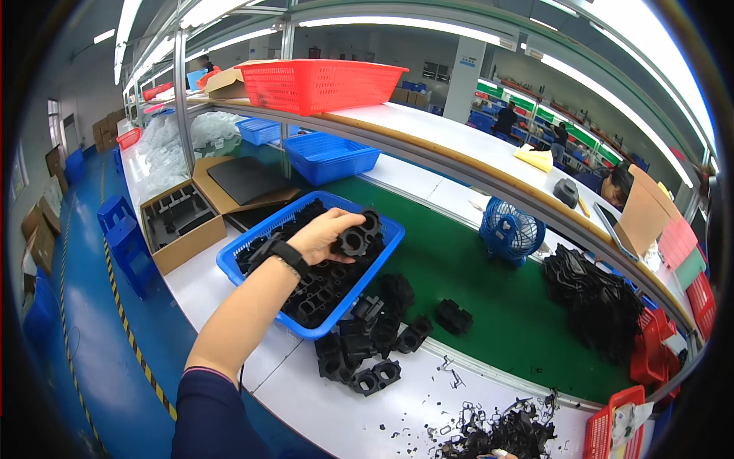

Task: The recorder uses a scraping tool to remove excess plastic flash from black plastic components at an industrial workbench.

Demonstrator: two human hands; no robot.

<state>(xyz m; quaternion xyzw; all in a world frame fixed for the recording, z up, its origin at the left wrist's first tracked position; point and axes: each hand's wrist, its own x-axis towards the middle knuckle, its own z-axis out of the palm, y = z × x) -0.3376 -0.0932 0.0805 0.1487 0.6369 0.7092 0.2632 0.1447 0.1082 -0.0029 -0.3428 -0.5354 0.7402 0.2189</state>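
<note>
Dark sleeve and bare forearm rise from lower edge toward blue basket (229,264). Left hand (325,236), black watch at wrist, hovers over basket, fingers curled round black plastic part (359,233), gripped above basket's heap of like parts. More black parts (367,344) lie loose on white bench just beside basket's near corner. Blue fan (511,229) stands on green mat beyond basket. Right hand out of sight.
</note>
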